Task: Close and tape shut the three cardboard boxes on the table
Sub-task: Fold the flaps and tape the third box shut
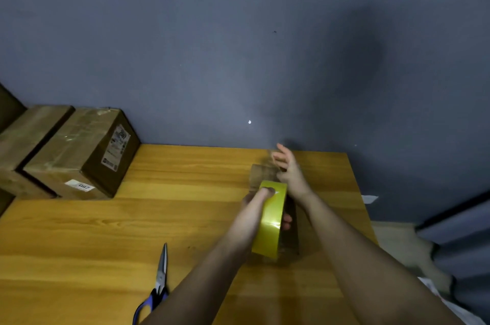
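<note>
**Tape strip runs away from roll toward far hand, along box's long axis**

Left hand has its grip curled round the yellow tape roll, thumb on the near face, fingertips showing on the other side through the core. Roll is held on edge, just above the near end of the small cardboard box in front of the person. Box is mostly hidden by both forearms and the roll; only its dark right side and a bit of top show, so flap state can't be confirmed.

Right hand sits farther out, past the roll, fingers spread and mostly straight; looks like it pinches or presses the free end of the clear tape strip, but the frame is blurred there (can't tell for sure whether it holds anything).

Key relation: strip stretches from roll away from the body toward the far end of the box. Box long axis runs near-to-far, same line as the strip. Left hand is at the near end, right hand at the far end. Next move probably lays the strip down along that axis, right hand pressing the far end, left pulling back.

Two other boxes sit well apart at the far left of the bench, against the wall, both closed with glossy tape on top (likely done). Scissors lie on the bench, near the left forearm, blades pointing away.
</note>
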A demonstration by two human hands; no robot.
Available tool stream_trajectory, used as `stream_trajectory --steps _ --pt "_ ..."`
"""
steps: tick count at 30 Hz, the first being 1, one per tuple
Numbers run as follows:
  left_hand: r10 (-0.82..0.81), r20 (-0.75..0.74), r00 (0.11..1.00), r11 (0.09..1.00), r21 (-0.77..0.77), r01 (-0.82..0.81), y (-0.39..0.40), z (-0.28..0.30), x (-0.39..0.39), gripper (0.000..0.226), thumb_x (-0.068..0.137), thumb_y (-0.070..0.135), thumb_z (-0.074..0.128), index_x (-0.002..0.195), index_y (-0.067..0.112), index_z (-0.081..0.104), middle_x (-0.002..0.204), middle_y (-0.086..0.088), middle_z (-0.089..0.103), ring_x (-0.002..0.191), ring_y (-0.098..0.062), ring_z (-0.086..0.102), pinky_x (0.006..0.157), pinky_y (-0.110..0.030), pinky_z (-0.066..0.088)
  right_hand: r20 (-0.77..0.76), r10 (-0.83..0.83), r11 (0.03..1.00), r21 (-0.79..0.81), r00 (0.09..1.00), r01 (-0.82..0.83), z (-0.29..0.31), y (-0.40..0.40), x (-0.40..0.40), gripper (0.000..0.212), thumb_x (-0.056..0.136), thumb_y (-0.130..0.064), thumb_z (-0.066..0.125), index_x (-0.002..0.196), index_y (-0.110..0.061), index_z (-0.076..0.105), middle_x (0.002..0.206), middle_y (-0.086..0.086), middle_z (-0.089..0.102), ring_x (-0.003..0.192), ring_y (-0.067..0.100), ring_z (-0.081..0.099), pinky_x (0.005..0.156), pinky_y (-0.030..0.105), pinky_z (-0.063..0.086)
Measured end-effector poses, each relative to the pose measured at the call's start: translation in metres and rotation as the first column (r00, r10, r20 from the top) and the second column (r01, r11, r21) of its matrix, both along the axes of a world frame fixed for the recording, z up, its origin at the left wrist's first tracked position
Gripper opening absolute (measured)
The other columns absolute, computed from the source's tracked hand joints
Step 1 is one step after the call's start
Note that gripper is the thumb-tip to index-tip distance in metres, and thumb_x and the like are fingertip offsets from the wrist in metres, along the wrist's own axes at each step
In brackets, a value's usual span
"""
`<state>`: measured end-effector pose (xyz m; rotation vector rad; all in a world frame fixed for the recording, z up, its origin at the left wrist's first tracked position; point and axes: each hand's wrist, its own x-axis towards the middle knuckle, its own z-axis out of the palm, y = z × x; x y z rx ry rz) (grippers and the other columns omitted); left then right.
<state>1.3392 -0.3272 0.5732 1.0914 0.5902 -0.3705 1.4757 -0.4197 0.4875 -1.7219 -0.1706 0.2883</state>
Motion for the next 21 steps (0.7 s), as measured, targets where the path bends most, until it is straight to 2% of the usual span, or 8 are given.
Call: stream_trajectory --steps 2,4,8,12,14,16,18,21 --pt "-0.003 0.007 1.000 1.000 0.020 0.003 0.001 -0.005 -0.001 0.042 0.095 0.027 0.046 0.120 -0.006 0.055 0.060 -0.014 0.066 0.047 -0.021 0.063 0.051 -0.024 0.052 -0.030 -0.071 0.997 -0.029 0.997 0.070 0.000 0.001 0.009 0.055 0.083 0.006 0.047 0.137 0.002 0.040 0.129 0.021 0.051 0.111 0.037 0.056 0.078 0.014 0.043" --pt "-0.005 0.022 1.000 0.999 0.035 0.004 0.002 -0.009 -0.001 0.041 0.096 0.029 0.047 0.119 -0.004 0.055 0.062 -0.013 0.067 0.050 -0.021 0.064 0.054 -0.026 0.052 -0.055 -0.124 0.990 -0.079 0.991 0.119 0.002 0.001 0.022 0.040 0.092 0.014 0.031 0.128 0.005 0.048 0.124 0.025 0.054 0.096 0.041 0.061 0.070 0.014 0.045" --pt "-0.015 0.012 1.000 0.999 0.031 0.014 0.002 -0.015 0.001 0.042 0.094 0.034 0.050 0.116 0.000 0.058 0.065 -0.013 0.068 0.056 -0.023 0.065 0.059 -0.028 0.052 -0.101 -0.147 0.975 -0.183 0.984 0.127 0.009 -0.004 0.048 0.024 0.096 0.002 0.045 0.115 -0.006 0.057 0.096 0.008 0.058 0.059 0.010 0.059 0.052 0.016 0.042" --pt "-0.046 -0.057 0.997 0.999 -0.026 0.044 -0.003 -0.021 0.004 0.042 0.091 0.041 0.049 0.099 0.002 0.063 0.064 -0.012 0.068 0.055 -0.022 0.065 0.058 -0.026 0.049 0.056 -0.035 0.915 -0.400 0.998 0.055 -0.001 -0.001 0.060 0.021 0.085 0.001 0.066 0.094 -0.018 0.062 0.077 -0.001 0.061 0.070 0.020 0.061 0.070 0.030 0.053" --pt "-0.060 -0.074 0.995 0.996 -0.070 0.055 -0.004 -0.023 0.004 0.055 0.073 0.052 0.057 0.097 0.002 0.063 0.064 -0.012 0.068 0.055 -0.022 0.065 0.059 -0.026 0.047 0.093 -0.034 0.885 -0.461 0.995 0.073 -0.004 0.002 0.061 0.023 0.080 -0.003 0.071 0.085 -0.023 0.062 0.069 -0.011 0.058 0.075 0.020 0.062 0.079 0.036 0.052" --pt "-0.051 -0.063 0.997 0.996 -0.078 0.046 -0.001 -0.029 0.006 0.068 0.049 0.049 0.062 0.099 0.002 0.064 0.068 -0.014 0.068 0.059 -0.025 0.064 0.064 -0.028 0.048 0.095 -0.045 0.882 -0.463 0.994 0.085 -0.006 0.004 0.062 0.023 0.079 -0.006 0.073 0.079 -0.026 0.061 0.068 -0.013 0.057 0.073 0.019 0.062 0.078 0.035 0.052" --pt "-0.099 -0.025 0.995 0.991 -0.096 0.096 0.002 -0.033 0.007 0.064 0.048 0.045 0.059 0.095 0.003 0.064 0.068 -0.014 0.068 0.058 -0.025 0.065 0.066 -0.029 0.048 0.086 -0.057 0.888 -0.452 0.995 0.090 -0.010 0.004 0.064 0.022 0.079 -0.007 0.074 0.077 -0.024 0.061 0.069 -0.012 0.058 0.064 0.018 0.061 0.076 0.034 0.052" --pt "-0.136 0.025 0.990 0.986 -0.099 0.138 0.004 -0.037 0.008 0.058 0.054 0.044 0.056 0.094 0.003 0.063 0.065 -0.014 0.068 0.055 -0.024 0.066 0.060 -0.028 0.050 0.082 -0.042 0.878 -0.472 0.996 0.076 -0.013 0.003 0.068 0.013 0.081 -0.005 0.072 0.091 -0.011 0.067 0.070 -0.011 0.056 0.060 0.014 0.058 0.073 0.029 0.049"
